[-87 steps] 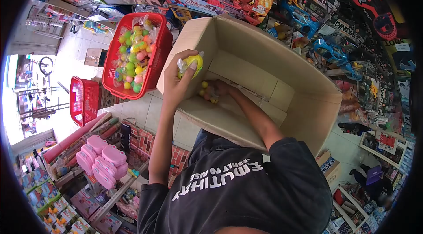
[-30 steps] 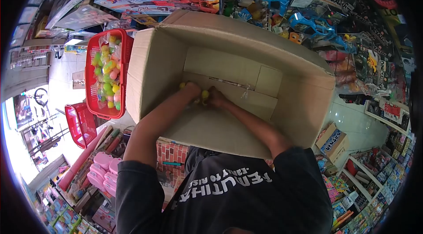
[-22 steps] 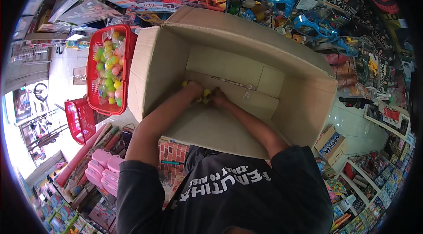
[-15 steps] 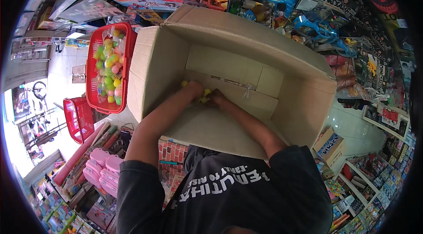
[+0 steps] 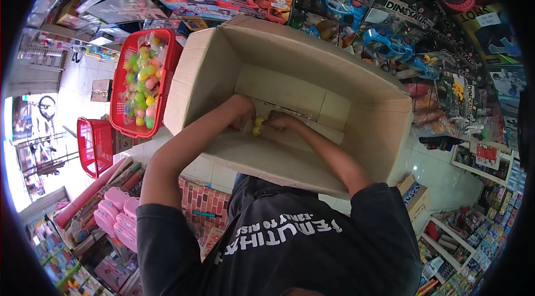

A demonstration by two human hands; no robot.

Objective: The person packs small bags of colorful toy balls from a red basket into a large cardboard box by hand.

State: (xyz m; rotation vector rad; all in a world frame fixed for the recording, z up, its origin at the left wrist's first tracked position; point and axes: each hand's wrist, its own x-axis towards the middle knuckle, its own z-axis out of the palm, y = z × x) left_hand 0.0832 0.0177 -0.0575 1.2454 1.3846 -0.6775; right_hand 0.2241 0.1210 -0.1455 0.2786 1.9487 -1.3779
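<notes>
Cardboard is filling the middle of the view. A big open box (image 5: 195, 81) is standing in front of shelves of packaged toys (image 5: 390, 45), and both of the person's bare arms are reaching down into it.

Just left of the box, a red basket (image 5: 118, 98) is holding a heap of wrapped eggs (image 5: 142, 81) in green, yellow and pink. A second basket (image 5: 92, 145), also red, is showing further left over the tiled floor, apart from the first. Pink cases (image 5: 114, 218) are lying stacked at the lower left.

Inside the box, the left hand (image 5: 242, 117) is pressing down at the bottom, close to the near wall. Its knuckles are facing up and its fingers are bending under, with a scrap of clear wrapper showing at its edge. I cannot tell whether it is actually gripping anything. The right hand (image 5: 280, 121) is lying just beside it, with its fingers curling toward the left hand. How tightly it is closing cannot be told either, since the fingertips are turning away from the camera.

Between the two hands, at the fingertips, a few small yellow eggs (image 5: 257, 125) are resting on the box floor. They are partly hiding under the left hand.
</notes>
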